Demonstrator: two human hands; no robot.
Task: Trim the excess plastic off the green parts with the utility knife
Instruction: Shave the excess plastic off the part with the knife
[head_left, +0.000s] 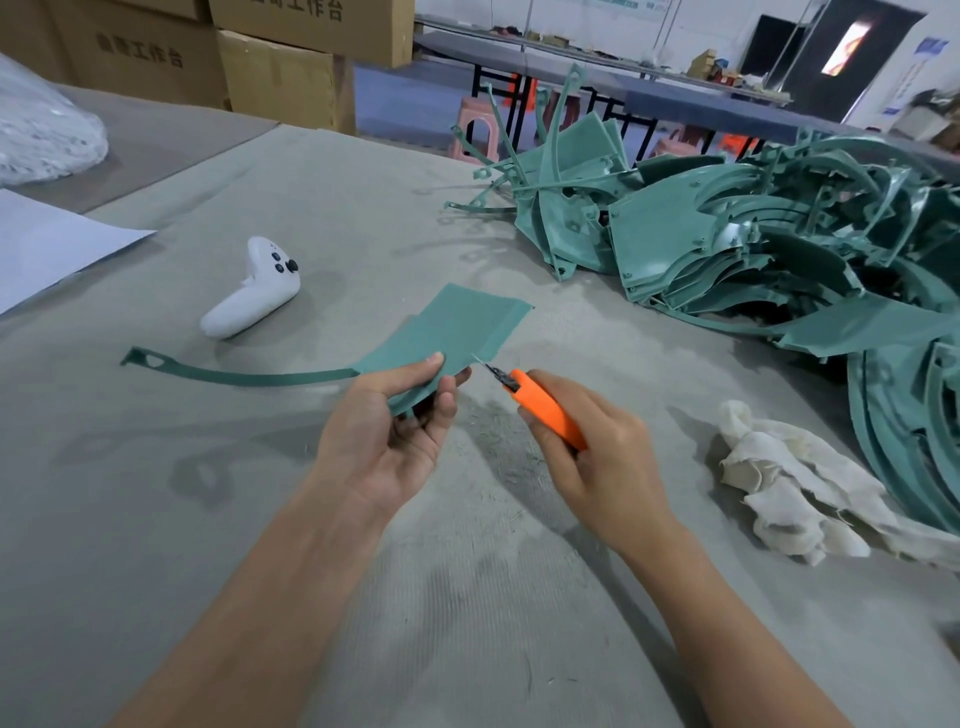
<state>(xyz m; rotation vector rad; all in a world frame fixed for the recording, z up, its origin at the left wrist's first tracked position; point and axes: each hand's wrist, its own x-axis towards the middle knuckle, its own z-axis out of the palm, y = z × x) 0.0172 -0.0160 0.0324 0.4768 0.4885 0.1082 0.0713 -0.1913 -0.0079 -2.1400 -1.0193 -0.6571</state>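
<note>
My left hand (400, 426) grips a green plastic part (457, 327) by its near edge, thumb on top and fingers curled beneath. The part is a flat panel with a long thin curved strip running left to a looped end (143, 359). My right hand (587, 447) holds an orange utility knife (545, 408), its short blade (488, 368) pointing up-left at the panel's right near edge, just beside it. A big heap of green parts (753, 234) lies at the right.
The work surface is a grey cloth-covered table (311, 182) strewn with fine shavings near my hands. A white game-style controller (254, 291) lies to the left, a crumpled white rag (795, 478) to the right, paper (47, 244) and cardboard boxes (270, 67) at the far left.
</note>
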